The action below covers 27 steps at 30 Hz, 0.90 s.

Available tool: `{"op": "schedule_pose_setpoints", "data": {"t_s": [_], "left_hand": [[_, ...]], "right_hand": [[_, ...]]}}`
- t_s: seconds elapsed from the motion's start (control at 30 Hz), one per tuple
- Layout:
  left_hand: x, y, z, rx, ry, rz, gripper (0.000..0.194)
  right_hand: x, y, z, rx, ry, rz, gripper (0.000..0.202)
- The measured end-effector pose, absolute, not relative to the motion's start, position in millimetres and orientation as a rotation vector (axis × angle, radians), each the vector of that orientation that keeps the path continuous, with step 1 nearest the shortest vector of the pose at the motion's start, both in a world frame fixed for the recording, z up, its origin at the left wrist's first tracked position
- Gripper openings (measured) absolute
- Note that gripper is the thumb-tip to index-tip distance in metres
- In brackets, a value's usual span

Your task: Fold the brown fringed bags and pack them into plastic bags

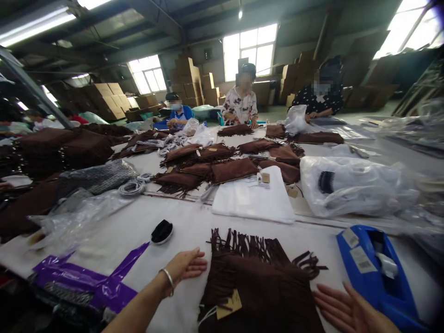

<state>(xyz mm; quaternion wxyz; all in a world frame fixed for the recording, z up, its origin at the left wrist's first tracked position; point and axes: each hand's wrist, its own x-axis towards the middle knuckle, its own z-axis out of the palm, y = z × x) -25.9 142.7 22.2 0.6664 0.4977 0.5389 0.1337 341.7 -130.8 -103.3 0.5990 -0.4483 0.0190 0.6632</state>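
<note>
A dark brown fringed bag (pixel 267 286) lies on the white table at the bottom centre, its fringe pointing away and a tan tag (pixel 229 305) with a white string on its lower left. Just left of the bag is my left hand (pixel 187 266), open and empty, fingers stretched toward the fringe, a silver bangle on the wrist. On the other side, my right hand (pixel 342 305) is open beside the bag's right edge, palm turned inward, with nothing in it. A blue tape dispenser (pixel 360 266) stands right of the bag.
A black object on a white base (pixel 162 232) and purple tape (pixel 86 280) lie to the left. Beyond are a white packet (pixel 253 199), several brown bags (pixel 234 171), a stuffed plastic bag (pixel 357 185) and coiled cords (pixel 132 186). Three people work across the table.
</note>
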Motion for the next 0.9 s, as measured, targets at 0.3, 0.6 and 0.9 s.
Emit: {"op": "schedule_pose_setpoints", "data": {"t_s": [0.3,0.6,0.9], "left_hand": [[35.8,184.0,8.5,0.947,0.847,-0.148,0.057],[123.3,182.7,-8.6,1.005,0.611,-0.438,0.057],[87.5,118.0,63.2,1.954,0.220,-0.182,0.046]], "right_hand": [[322.3,-25.4,-31.9,-0.647,-0.181,2.021,0.036],[324.9,8.2,-19.2,-0.719,-0.490,2.114,0.043],[308.4,-34.2,2.5,-1.304,-1.619,1.242,0.040]]}}
